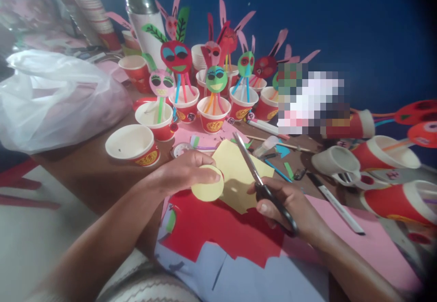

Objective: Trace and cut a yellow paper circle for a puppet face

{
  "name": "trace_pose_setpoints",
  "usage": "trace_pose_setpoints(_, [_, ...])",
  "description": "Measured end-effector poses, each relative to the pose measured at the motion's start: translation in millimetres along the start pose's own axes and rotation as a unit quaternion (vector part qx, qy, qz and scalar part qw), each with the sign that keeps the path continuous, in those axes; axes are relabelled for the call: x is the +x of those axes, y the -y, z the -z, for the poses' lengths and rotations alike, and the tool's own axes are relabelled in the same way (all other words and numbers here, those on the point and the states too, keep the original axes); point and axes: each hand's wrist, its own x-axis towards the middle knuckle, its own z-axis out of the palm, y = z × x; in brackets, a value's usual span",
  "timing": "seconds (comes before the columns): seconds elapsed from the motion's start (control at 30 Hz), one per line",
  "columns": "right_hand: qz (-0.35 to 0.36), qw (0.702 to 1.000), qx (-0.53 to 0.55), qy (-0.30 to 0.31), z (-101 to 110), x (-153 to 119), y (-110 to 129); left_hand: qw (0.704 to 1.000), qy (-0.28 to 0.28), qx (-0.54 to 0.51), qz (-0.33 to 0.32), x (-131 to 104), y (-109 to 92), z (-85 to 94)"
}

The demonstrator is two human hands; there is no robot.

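Pinched between the thumb and fingers of my left hand (191, 172) is a round yellow paper disc (206, 190), with a sliver of red showing at its edge. My right hand (290, 204) grips black-handled scissors (251, 163) whose blades point up and away, lying nearly together. Between the hands a larger yellow paper sheet (235, 170) rests over a cut red paper sheet (225, 229). White paper (269, 279) lies beneath the red, and pink paper (341, 215) spreads to the right. The fingers behind the disc are partly hidden.
Red paper cups (215, 118) holding straw-legged paper faces (216, 79) stand behind the papers. One cup (131, 145) sits near my left forearm, beside a white plastic bag (58, 97). A marker (336, 204), a mug (336, 163) and tipped cups (399, 202) lie at right.
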Motion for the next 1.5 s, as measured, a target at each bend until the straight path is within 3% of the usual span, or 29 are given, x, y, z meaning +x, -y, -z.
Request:
trace_pose_setpoints(0.17, [0.073,0.996,0.052,-0.017,-4,-2,6,0.995,0.065,0.066,0.022,3,6,-20.6])
trace_pose_setpoints(0.23, [0.080,0.994,0.072,-0.005,-7,-4,10,0.990,0.095,0.107,0.015,4,5,-30.9])
trace_pose_setpoints(0.4, [0.093,0.989,0.110,-0.014,-11,-8,16,0.971,0.103,0.217,-0.009,7,-4,-52.1])
trace_pose_setpoints(0.57, [0.080,0.984,0.157,-0.039,-7,-9,22,0.967,0.136,0.213,-0.022,11,-6,-59.6])
trace_pose_setpoints(0.83, [0.088,0.974,0.184,-0.094,6,-5,23,0.995,0.030,0.079,-0.048,19,1,-60.7])
trace_pose_setpoints(1.0, [0.107,0.969,0.194,-0.111,4,0,14,0.998,-0.038,-0.021,-0.043,22,9,-68.9])
trace_pose_setpoints(1.23, [0.112,0.968,0.208,-0.082,-4,3,7,0.995,-0.059,-0.069,-0.034,20,17,-67.8])
trace_pose_setpoints(1.37, [0.132,0.978,0.128,-0.093,-6,4,6,0.989,-0.083,-0.103,-0.059,21,18,-60.1])
trace_pose_setpoints(1.5, [0.184,0.970,-0.096,-0.124,0,0,8,0.982,-0.122,-0.111,-0.092,23,13,-55.9])
